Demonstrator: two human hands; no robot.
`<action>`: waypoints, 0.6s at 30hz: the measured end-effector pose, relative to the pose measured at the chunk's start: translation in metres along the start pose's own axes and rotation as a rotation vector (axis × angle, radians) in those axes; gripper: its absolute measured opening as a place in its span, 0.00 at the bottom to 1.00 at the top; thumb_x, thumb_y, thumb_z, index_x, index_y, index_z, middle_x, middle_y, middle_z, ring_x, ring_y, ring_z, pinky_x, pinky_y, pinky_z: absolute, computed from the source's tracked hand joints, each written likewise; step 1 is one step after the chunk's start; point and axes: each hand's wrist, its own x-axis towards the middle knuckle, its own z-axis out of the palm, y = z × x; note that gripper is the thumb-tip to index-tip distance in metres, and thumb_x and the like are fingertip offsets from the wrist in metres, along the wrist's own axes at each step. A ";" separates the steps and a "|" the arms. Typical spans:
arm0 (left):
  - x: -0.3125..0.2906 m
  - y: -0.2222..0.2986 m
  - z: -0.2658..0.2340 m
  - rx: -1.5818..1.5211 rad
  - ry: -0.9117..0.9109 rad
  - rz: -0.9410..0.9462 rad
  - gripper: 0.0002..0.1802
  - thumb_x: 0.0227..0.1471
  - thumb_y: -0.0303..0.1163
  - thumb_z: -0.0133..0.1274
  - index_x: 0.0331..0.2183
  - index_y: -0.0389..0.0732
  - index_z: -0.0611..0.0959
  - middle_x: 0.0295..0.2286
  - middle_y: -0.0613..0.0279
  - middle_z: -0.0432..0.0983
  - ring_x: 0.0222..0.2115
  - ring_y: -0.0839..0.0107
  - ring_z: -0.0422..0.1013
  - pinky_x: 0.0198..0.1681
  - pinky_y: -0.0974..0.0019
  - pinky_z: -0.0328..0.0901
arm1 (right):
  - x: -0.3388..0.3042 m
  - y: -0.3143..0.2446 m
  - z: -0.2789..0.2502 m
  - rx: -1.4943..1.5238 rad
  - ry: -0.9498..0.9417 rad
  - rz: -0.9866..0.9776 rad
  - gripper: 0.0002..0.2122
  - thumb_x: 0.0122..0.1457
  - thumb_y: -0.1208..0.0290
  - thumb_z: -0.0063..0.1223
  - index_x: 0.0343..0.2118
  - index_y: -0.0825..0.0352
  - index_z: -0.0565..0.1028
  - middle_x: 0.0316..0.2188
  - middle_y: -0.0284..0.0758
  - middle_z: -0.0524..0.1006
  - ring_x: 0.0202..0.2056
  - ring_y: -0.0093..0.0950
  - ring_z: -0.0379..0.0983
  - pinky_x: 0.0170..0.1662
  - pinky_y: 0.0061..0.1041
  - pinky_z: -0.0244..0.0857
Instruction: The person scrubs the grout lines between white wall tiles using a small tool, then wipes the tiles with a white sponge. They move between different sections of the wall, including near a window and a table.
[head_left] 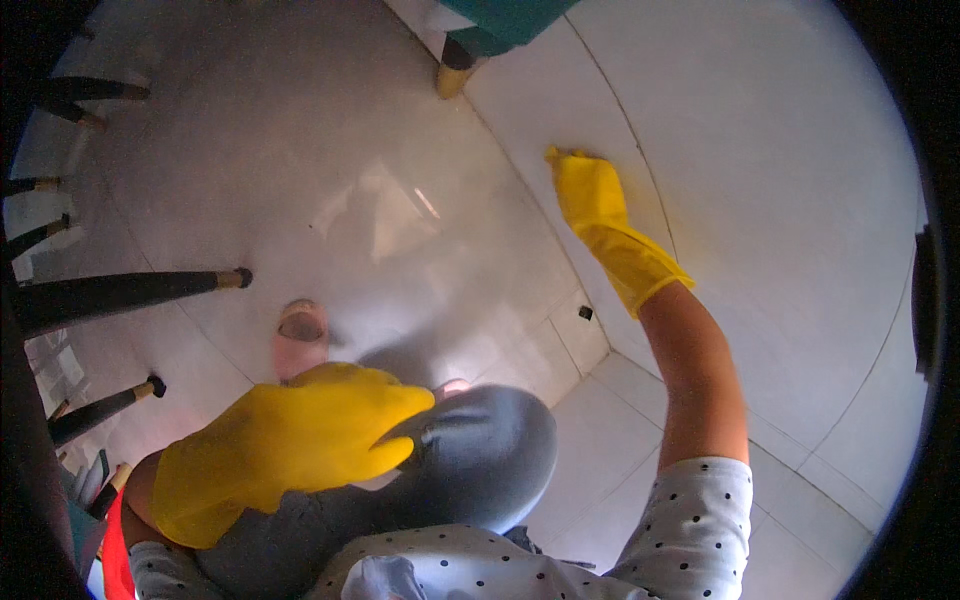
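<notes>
A yellow rubber glove covers my right hand (590, 190), which is pressed against the white tiled wall (760, 180) just above the floor. Its fingers look bunched together at the wall; what they hold, if anything, is hidden. My left hand (310, 425), in a matching yellow glove, hovers over or rests on my bent knee (500, 450) in grey trousers. Its thumb and forefinger stand apart, pointing right. A small pale patch shows under that thumb, too unclear to name.
Dark furniture legs with light tips (130, 295) stand along the left. A green-covered piece of furniture (510, 25) with a similar leg is at the top, by the wall. A pink shoe (300, 335) is on the tiled floor (300, 130). A small dark square (585, 313) lies near the wall's corner.
</notes>
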 end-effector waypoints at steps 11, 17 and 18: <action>0.028 0.004 -0.019 -0.234 -0.070 0.034 0.25 0.48 0.38 0.61 0.49 0.42 0.77 0.43 0.58 0.76 0.43 0.61 0.74 0.45 0.60 0.67 | 0.012 -0.017 -0.040 -0.067 -0.172 0.005 0.16 0.66 0.60 0.38 0.44 0.64 0.77 0.43 0.45 0.78 0.44 0.45 0.75 0.48 0.39 0.69; 0.036 0.000 -0.015 -0.339 -0.100 -0.095 0.26 0.50 0.38 0.60 0.50 0.43 0.77 0.42 0.56 0.76 0.42 0.59 0.73 0.46 0.59 0.67 | 0.008 -0.021 0.008 0.057 -0.068 0.167 0.13 0.62 0.69 0.44 0.47 0.59 0.75 0.42 0.44 0.78 0.41 0.44 0.77 0.44 0.37 0.71; 0.038 -0.004 -0.001 -0.506 -0.105 -0.168 0.25 0.51 0.39 0.59 0.50 0.43 0.77 0.43 0.56 0.76 0.43 0.59 0.73 0.47 0.59 0.66 | 0.003 -0.025 -0.003 -0.005 -0.131 0.109 0.14 0.62 0.69 0.45 0.49 0.58 0.74 0.42 0.44 0.78 0.40 0.44 0.77 0.44 0.37 0.71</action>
